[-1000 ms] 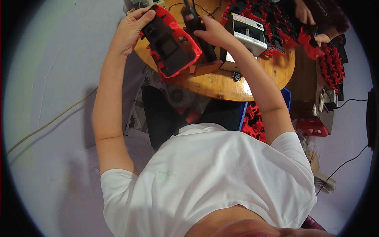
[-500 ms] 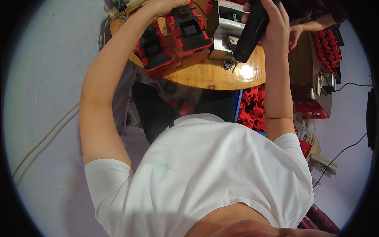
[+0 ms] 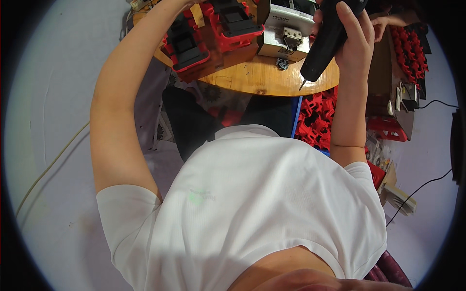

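My right hand [image 3: 358, 39] is wrapped round a black electric screwdriver [image 3: 324, 48]. Its thin bit points down and to the left over the front edge of the wooden table [image 3: 264, 80], touching nothing. My left hand [image 3: 188, 2] is almost wholly cut off by the upper edge, so its fingers are hidden. It is nearest to two red-and-black plastic assemblies, one on the left [image 3: 188, 48] and one to its right [image 3: 238, 22]. A grey and brown box-shaped device [image 3: 291, 22] with a metal fitting stands between them and the screwdriver. Small screws [image 3: 282, 63] lie in front of it.
A blue-edged crate [image 3: 296, 116] of red plastic parts [image 3: 315, 121] stands below the table's right side. Another person's hand [image 3: 381, 25] reaches in at the upper right. More red parts [image 3: 409, 56] and a red stool [image 3: 387, 127] are at the far right.
My right hand and the screwdriver have shifted right, off the front of the device. My left hand has slipped mostly out at the top. The table appears higher in the picture.
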Demonstrator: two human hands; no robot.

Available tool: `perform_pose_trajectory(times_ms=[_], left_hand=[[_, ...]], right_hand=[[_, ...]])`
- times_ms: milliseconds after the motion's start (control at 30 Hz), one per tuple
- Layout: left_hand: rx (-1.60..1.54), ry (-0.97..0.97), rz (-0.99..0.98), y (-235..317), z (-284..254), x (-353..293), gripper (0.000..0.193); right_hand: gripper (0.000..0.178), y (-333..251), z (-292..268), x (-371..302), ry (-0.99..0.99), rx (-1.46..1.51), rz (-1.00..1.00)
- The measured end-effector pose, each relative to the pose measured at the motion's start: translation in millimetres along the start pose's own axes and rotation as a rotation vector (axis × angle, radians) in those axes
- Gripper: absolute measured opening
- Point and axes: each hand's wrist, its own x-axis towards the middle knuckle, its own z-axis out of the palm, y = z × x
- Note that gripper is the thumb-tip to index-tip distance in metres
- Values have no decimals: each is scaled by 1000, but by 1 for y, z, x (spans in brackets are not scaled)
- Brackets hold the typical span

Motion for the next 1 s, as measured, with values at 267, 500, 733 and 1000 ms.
perform_pose_trajectory(times_ms=[267,500,733,1000], left_hand=[[242,-2,104,2,4,6,47],[601,142,324,-15,20,17,55],[559,99,395,11,43,-39,65],[509,-43,481,-22,35,-17,61]], right_hand=[[31,-4,2,-7,45,-54,0],[31,0,6,-6,4,-9,-1],[34,7,-9,-17,58,-205,135],[31,8,-5,-26,102,-163,161]])
